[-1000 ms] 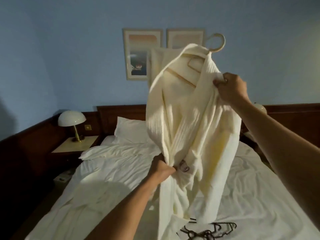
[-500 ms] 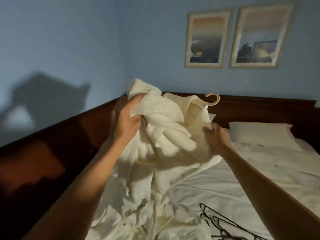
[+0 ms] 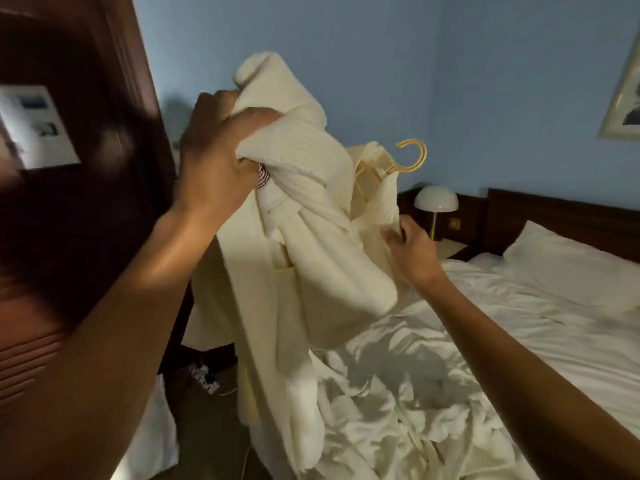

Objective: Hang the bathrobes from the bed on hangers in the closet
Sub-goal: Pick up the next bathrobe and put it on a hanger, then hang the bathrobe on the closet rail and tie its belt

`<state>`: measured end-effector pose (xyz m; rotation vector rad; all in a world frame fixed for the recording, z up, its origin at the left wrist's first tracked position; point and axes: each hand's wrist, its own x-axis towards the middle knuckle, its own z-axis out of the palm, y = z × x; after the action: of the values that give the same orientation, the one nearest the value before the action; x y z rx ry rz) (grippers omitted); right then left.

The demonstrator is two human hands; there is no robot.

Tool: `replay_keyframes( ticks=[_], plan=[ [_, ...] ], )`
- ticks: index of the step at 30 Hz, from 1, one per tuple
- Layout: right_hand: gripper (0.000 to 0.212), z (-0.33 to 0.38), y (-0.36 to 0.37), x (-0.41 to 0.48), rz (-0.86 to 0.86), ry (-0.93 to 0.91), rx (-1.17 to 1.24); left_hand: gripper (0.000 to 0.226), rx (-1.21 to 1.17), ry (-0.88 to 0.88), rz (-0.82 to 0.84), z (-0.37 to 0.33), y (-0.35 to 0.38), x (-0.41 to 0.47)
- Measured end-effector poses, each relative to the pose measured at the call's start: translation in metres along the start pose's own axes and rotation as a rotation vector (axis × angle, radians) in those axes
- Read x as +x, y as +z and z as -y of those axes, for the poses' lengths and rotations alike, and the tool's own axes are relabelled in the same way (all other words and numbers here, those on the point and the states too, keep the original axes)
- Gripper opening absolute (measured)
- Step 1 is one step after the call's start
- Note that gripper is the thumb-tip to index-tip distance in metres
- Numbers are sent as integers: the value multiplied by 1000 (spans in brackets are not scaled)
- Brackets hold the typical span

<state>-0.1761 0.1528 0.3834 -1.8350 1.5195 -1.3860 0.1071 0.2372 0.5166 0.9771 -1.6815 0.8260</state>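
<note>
In the head view, a cream bathrobe [image 3: 311, 244] is being held up above the edge of the bed [image 3: 519, 341], already threaded onto a pale hanger [image 3: 410, 157] whose hook is sticking up beside the collar. The left hand [image 3: 218, 161] is being kept closed around a bunched fold of the robe near its top, while the right hand [image 3: 408, 251] is being pinched shut on the fabric just below the hanger. The robe's lower part is trailing down toward the rumpled sheets.

The task is being judged as partly done for this robe: it is seated on the hanger but is not yet hung in the closet. No closet rail is being shown, so the carrying and hooking are still left; whether other robes remain cannot be told.

The bed is being shown with creased white sheets and a pillow [image 3: 568, 258] against a dark wooden headboard [image 3: 554, 220]. A domed lamp [image 3: 436, 200] is standing on a nightstand beside it. Blue walls, a framed picture [image 3: 623, 95] at the right edge and dark wood panelling [image 3: 69, 220] at the left are being seen, blurred.
</note>
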Motion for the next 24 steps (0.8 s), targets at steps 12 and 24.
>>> replay_keyframes(
  ticks=[12, 24],
  plan=[
    [15, 126, 229, -46, 305, -264, -196, 60, 82, -660, 559, 196, -153, -222],
    [14, 252, 368, -75, 455, -606, 14, 69, 371, -1138, 1256, 254, -288, -357]
  ],
)
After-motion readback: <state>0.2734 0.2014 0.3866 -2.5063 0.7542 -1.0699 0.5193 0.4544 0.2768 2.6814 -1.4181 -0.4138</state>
